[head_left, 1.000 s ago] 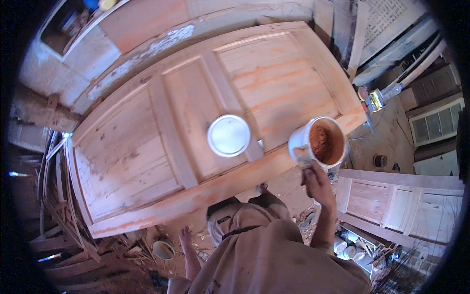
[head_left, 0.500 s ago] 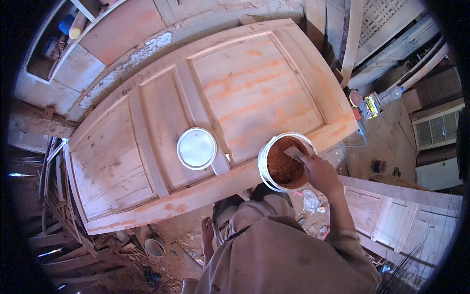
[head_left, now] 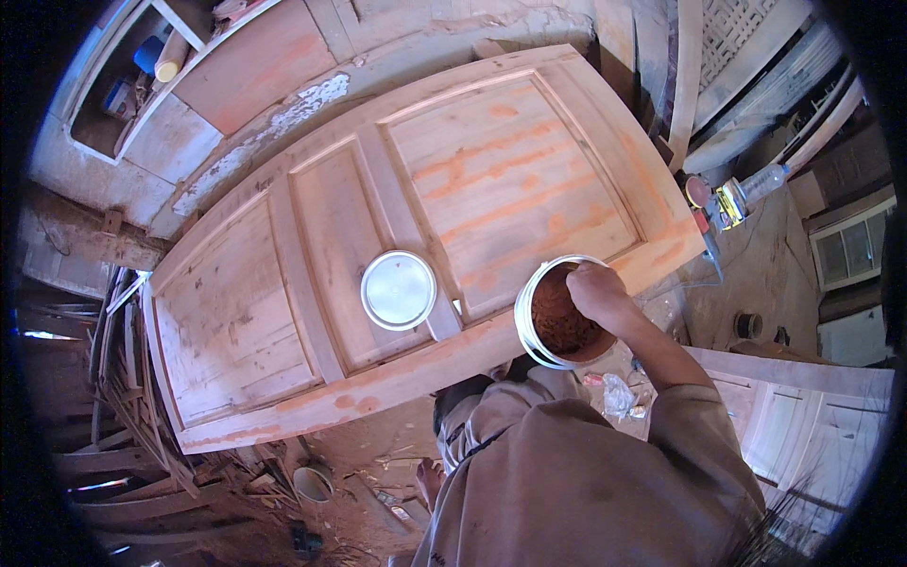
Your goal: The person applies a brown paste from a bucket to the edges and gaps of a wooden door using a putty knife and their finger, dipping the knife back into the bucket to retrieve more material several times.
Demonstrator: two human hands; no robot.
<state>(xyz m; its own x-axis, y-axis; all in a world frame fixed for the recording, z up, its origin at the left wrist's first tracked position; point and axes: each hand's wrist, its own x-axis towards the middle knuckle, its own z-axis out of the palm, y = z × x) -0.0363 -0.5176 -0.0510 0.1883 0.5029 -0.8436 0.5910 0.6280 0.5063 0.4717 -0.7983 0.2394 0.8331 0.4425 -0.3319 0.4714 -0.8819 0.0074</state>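
My right hand reaches over the far right rim of a white bucket and dips into it. Inside lies crumbly reddish-brown filler. The fingers are closed on a flat scraper, whose blade is hidden now behind the hand and rim; the earlier picture shows it. Low beside my clothing hangs my left hand, small and partly covered, its fingers loose with nothing visible in them. Beneath the bucket is a large panelled wooden door, its right panel streaked with orange-brown filler. A round white lid rests on it, left of the bucket.
A pile of wood strips lies at the left. Tins and a clear bottle stand past the door's right end. Another panelled piece is at the lower right. Litter and a plastic bag lie on the floor.
My right hand has pushed deeper into the bucket, so the scraper has gone out of sight. The whole view has shifted, moving door, lid and bucket slightly rightward in the picture.
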